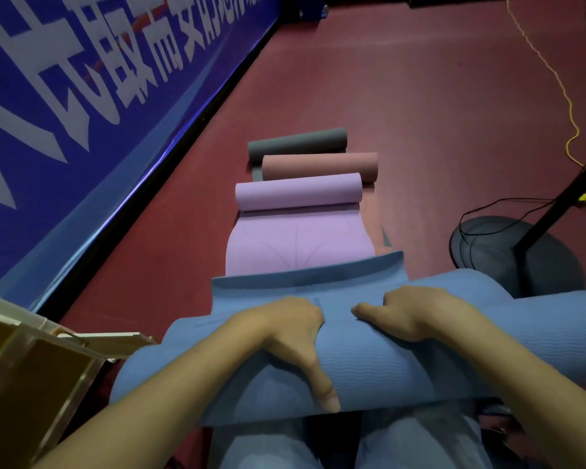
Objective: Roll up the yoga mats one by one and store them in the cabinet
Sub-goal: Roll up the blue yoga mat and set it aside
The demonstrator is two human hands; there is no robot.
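Dim indoor light leaves the whole view dark and slightly grainy. A glossy sheen runs along the lower edge of the blue banner (82, 106) (the only real glare). Wide-angle distortion bows straight lines near the edges. The forearms at the bottom look soft, and shadows on the red floor (420, 113) stay faint.

Blue banner (82, 106) along left wall: large white Chinese characters, cropped at frame edges and steeply slanted. One reads plainly as "取"; next one looks like "而"; further characters toward far end cut off at top, not readable with certainty. Red streak crosses lettering near top. No other text, labels, brands or numbers readable anywhere.
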